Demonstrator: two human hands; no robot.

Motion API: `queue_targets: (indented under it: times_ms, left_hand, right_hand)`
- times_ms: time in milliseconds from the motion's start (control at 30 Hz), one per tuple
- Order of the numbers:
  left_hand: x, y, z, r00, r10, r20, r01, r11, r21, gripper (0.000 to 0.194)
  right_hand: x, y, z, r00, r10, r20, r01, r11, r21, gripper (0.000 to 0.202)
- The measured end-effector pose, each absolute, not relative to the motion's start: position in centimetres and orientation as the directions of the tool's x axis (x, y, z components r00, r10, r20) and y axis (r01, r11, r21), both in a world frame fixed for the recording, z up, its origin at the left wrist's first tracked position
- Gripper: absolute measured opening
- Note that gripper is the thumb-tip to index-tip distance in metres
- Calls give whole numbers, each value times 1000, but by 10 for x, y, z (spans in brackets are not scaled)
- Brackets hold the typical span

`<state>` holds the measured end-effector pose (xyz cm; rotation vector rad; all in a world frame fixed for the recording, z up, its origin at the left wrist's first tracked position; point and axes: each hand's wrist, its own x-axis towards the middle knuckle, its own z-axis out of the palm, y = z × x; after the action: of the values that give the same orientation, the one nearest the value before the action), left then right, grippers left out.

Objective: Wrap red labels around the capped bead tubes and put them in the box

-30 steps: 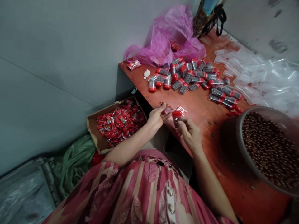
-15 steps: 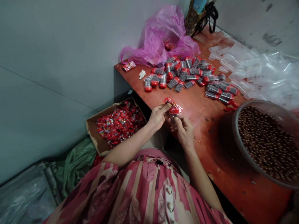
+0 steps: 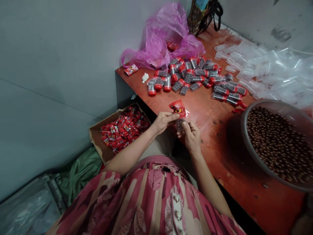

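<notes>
Wrapper, head view: since the earlier frame I see the red wrapper [image 3: 179,108] has come across from beside the tube [image 3: 180,125] to lie over its far end, hiding the cap.
Tube: dark-filled, held above the near edge of the worktop [image 3: 207,112], long axis running away from the body; wrapper and tube overlap at the far end, though I cannot tell whether the tube is inside.
Left hand [image 3: 163,122]: closed, pinching the wrapper's lower edge between thumb and fingers; forearm slants in from the lower left.
Right hand [image 3: 193,135]: nearer the tube, grip closed on its near end, thumb on top; forearm rises from the lower right, fingertips close to the left hand's.
Capped tubes [image 3: 188,75]: piled beyond both hands, near a pink bag [image 3: 161,39].
Box [image 3: 96,143]: left of the worktop, holding red packets [image 3: 122,129].
Tub [image 3: 244,130]: right, full of brown beads [image 3: 276,143].
</notes>
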<state>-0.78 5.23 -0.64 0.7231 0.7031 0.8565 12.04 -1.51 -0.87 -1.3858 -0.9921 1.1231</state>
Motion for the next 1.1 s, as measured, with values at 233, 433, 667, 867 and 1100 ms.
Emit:
queue_targets:
  times_ms: [233, 433, 667, 867, 1100]
  left_hand:
    - [6, 39, -2, 327, 905, -273, -456, 404, 793, 35]
    - [-4, 37, 0, 254, 943, -214, -267, 281, 922, 35]
    - [-17, 28, 6, 456, 890, -9, 317, -153, 936, 39]
    - [-17, 23, 1, 417, 904, -91, 258, -22, 966, 38]
    - [-10, 33, -7, 238, 929, -283, -341, 353, 871, 31]
  right_hand:
    - [107, -14, -7, 335, 938, -85, 59, -111, -992, 30]
    - [127, -10, 1, 232, 972, -36, 199, -83, -977, 25]
    - [148, 23, 32, 49, 997, -53, 105, -58, -993, 30]
    - [133, 34, 17, 330, 940, 88, 35, 81, -996, 20]
    - [118, -10, 1, 367, 930, -10, 16, -17, -1000, 31]
